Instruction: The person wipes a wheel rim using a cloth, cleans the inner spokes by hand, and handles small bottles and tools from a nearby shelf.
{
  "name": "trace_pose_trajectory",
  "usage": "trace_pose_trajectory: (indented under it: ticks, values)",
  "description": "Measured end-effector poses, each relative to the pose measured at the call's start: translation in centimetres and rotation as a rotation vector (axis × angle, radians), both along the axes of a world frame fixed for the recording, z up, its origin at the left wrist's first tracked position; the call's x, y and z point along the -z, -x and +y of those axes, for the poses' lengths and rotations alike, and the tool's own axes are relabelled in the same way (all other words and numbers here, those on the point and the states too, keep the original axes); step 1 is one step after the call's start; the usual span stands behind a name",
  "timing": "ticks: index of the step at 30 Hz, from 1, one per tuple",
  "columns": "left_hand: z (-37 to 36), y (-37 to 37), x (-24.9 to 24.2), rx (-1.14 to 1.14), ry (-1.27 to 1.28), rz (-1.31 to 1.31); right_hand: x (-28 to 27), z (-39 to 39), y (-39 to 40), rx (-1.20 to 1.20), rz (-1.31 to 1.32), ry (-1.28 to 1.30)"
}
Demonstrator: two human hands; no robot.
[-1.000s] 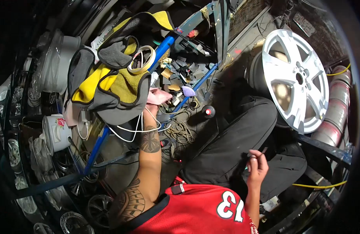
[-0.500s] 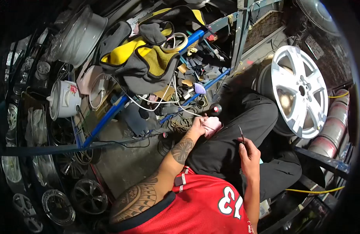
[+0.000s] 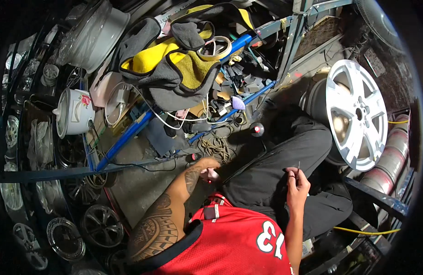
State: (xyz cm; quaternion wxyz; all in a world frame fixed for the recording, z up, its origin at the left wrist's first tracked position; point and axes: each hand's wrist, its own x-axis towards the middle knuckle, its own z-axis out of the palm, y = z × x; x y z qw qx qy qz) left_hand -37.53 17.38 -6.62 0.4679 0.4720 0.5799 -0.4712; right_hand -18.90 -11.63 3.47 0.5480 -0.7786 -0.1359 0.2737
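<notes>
My left hand (image 3: 208,163), on the tattooed arm, is bent at the wrist beside my left thigh. Its fingers are closed on a crumpled pale pink cloth (image 3: 212,175), with a small red light spot near it. Over my lap, my right hand (image 3: 297,180) pinches a thin dark tool (image 3: 299,165), whose tip points up. A silver multi-spoke wheel (image 3: 353,107) stands upright beyond my knee. Its face is bright, with some dull grey patches along the rim.
A grey and yellow fleece (image 3: 174,68) and a tape roll (image 3: 214,48) lie on a blue-framed rack (image 3: 129,140) cluttered with scraps. A white pot (image 3: 74,112) sits at left, near stacked wheels (image 3: 103,225). A dark bottle (image 3: 257,129) with a red cap stands beyond my leg.
My left hand has drawn back toward my body and down to the left with the pink cloth. My right hand has shifted slightly right and down, still with the tool. The view has shifted slightly.
</notes>
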Motion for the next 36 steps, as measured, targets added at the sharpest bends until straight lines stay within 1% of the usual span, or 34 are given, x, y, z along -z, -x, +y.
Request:
trace_pose_trajectory:
  ticks: [1,3,5,6,7,8,9,11,12,14,16,17,20,23,24,26,27,29,30,31,34,35,36]
  values:
    - [0.4,2.3,0.7,-0.009,0.001,0.002,0.1,0.1,-0.2,-0.009,0.002,0.001]
    - [2.6,10.1,4.1,-1.019,-0.013,-0.804,0.1,0.2,-0.5,-0.018,0.015,0.004]
    - [7.3,11.9,9.1,-1.252,0.048,-1.039,0.0,0.3,-0.8,-0.017,0.026,0.015]
    - [8.6,10.0,7.7,-1.286,-0.115,-1.062,-0.2,0.5,-0.9,-0.014,0.042,0.012]
    - [10.1,7.8,6.2,-1.311,-0.279,-1.083,-0.3,0.8,-1.1,-0.008,0.057,0.007]
    - [12.8,10.1,5.9,-1.304,-0.273,-1.082,-0.4,1.0,-1.3,0.0,0.071,0.0]
    - [14.6,9.1,6.8,-1.24,-0.238,-1.102,-0.3,1.1,-1.4,0.01,0.073,0.002]
    - [20.2,4.7,8.7,-1.107,-0.162,-1.14,-0.2,1.2,-1.7,0.025,0.14,0.0]
    - [21.7,3.2,9.8,-1.045,-0.119,-1.156,-0.1,1.1,-1.8,0.031,0.171,0.005]
    - [23.0,2.8,12.4,-0.939,-0.033,-1.188,-0.3,1.5,-1.7,0.045,0.169,0.016]
    - [24.2,3.9,13.8,-0.838,0.043,-1.219,-0.5,1.9,-1.4,0.052,0.174,0.016]
    - [24.4,4.6,14.3,-0.843,0.046,-1.216,-0.6,2.0,-1.4,0.051,0.174,0.021]
    - [24.2,7.6,13.9,-0.577,-0.763,-1.047,-0.6,2.6,-1.5,0.042,0.194,0.01]
    - [22.5,11.9,13.0,-0.24,-1.507,-0.731,-1.0,2.6,-2.1,-0.02,0.197,0.009]
    - [22.2,13.3,12.4,-0.245,-1.517,-0.727,-1.3,2.7,-2.2,-0.049,0.195,0.001]
    - [21.4,15.6,10.6,-0.17,-1.381,-0.628,-2.3,2.9,-2.3,-0.071,0.179,0.009]
    - [20.6,16.1,9.9,-0.176,-1.394,-0.627,-2.8,3.0,-2.2,-0.081,0.168,0.025]
    - [18.4,16.8,7.7,-0.915,-1.152,-1.056,-3.0,3.0,-1.8,-0.103,0.16,0.031]
    - [17.4,17.2,6.5,-1.277,-0.964,-1.249,-2.7,2.8,-1.6,-0.109,0.127,0.042]
    - [17.1,17.7,6.1,-1.281,-0.976,-1.25,-2.4,2.6,-1.5,-0.115,0.091,0.055]
    - [18.1,17.7,5.2,-1.492,-0.766,-1.375,-2.9,2.0,-1.1,-0.146,0.024,0.094]
    - [18.7,17.3,4.9,-1.488,-0.756,-1.384,-3.3,1.9,-1.0,-0.167,-0.006,0.125]
    - [19.6,17.0,4.5,-1.031,-0.902,-1.335,-3.6,1.5,-1.0,-0.19,-0.036,0.158]
